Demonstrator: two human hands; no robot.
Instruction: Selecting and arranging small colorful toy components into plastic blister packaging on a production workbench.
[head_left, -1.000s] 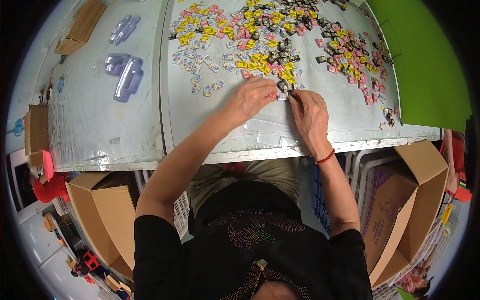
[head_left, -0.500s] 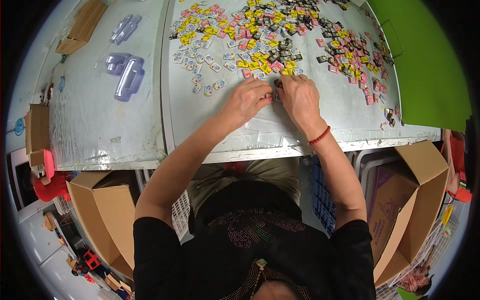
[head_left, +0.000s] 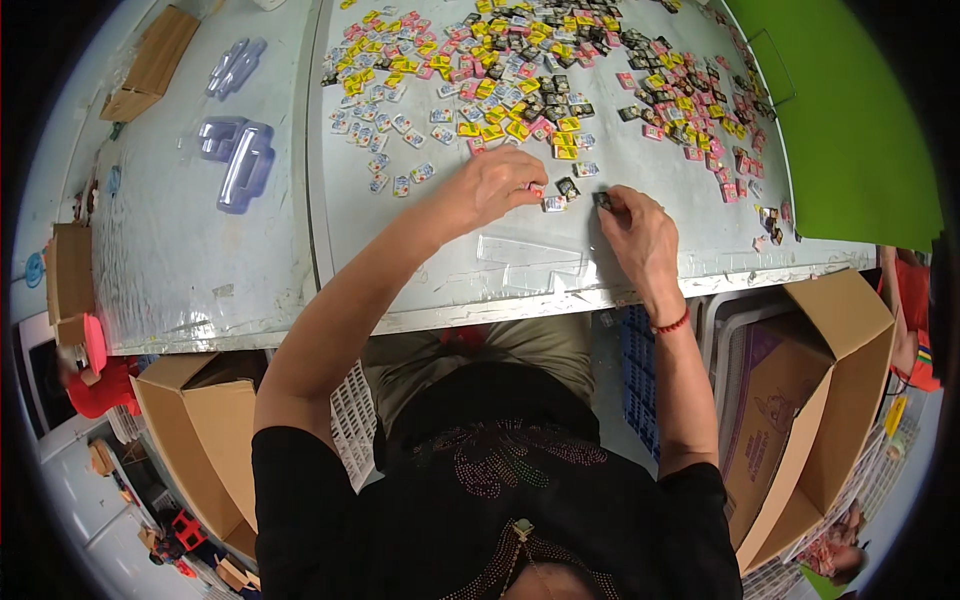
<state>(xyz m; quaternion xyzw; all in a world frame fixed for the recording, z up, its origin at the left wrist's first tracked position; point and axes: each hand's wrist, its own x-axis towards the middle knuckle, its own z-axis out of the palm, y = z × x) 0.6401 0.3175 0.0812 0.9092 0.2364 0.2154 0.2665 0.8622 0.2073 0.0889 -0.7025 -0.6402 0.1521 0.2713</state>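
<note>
Your left hand [head_left: 495,186] is arched over the surface [head_left: 365,218], thumb and fingers drawn narrow around a pink piece [head_left: 537,190], which shows only in part at the fingertips. Your right hand [head_left: 643,240], to its right and a little nearer, pinches a glossy black piece [head_left: 602,200] between thumb and fingers. A red beaded bracelet [head_left: 672,324] circles that wrist.

Between your hands lie two more small blocks: a white piece [head_left: 555,204] with coloured print, just right of your left fingertips, and a dark piece [head_left: 568,187] set at a slant just beyond it. Both are rectangular with a slight shine.

Nearer you, close to the edge, rests a clear plastic form [head_left: 530,264], so transparent that mainly its outline and highlights show. On the far side, small printed blocks in yellow, pink, white and black spread in a loose scatter [head_left: 490,110], some overlapping, and a second scatter [head_left: 690,105] trails toward you on the right.

To the left, past a seam in the pale surface, sit bluish see-through moulded containers [head_left: 243,170] with rounded, raised channels; a similar clear cluster [head_left: 236,68] lies farther off. A brown cardboard box [head_left: 152,65] stands at the far left, and a smooth bright green panel [head_left: 860,130] borders the right side.
</note>
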